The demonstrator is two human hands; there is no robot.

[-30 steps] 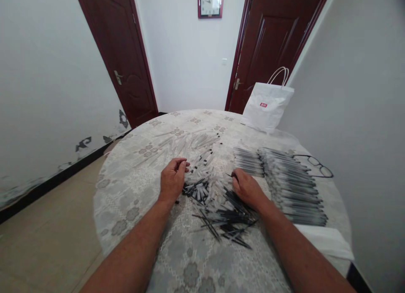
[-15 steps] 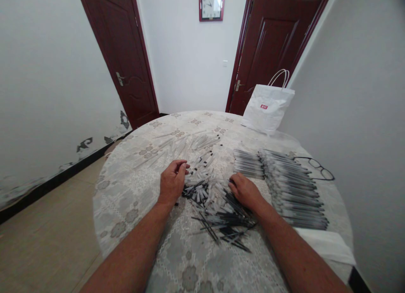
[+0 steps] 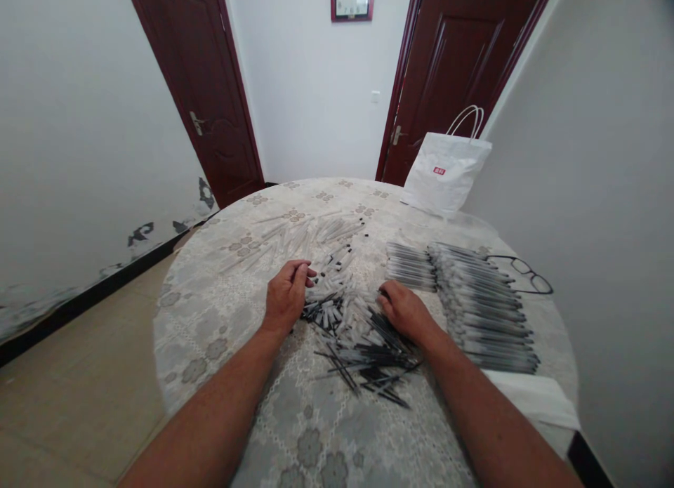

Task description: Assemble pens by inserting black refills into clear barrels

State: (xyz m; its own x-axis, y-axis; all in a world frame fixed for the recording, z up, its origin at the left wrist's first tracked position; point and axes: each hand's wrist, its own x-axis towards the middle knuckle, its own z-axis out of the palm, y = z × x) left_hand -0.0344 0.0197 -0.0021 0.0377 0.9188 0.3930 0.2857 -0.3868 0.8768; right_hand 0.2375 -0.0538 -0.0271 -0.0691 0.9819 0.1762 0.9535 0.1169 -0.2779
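My left hand is closed, with thumb and fingertips together, at the left side of the loose pen parts; what it pinches, if anything, I cannot make out. Across from it my right hand is also closed, its fingers curled above the pile and something small and dark at the tips. Between the hands lie black-and-clear pen caps and small whitish parts. Dark pen refills are heaped nearer to me. Clear pen barrels are scattered beyond my left hand.
Stacked rows of pens and a shorter row lie on the right. Beside them are eyeglasses and a folded white sheet. A white bag stands at the back right of the round, cloth-covered table.
The view has tipped slightly downward, so the whole scene sits a little higher. Both hands stay closed in nearly the same places over the table.
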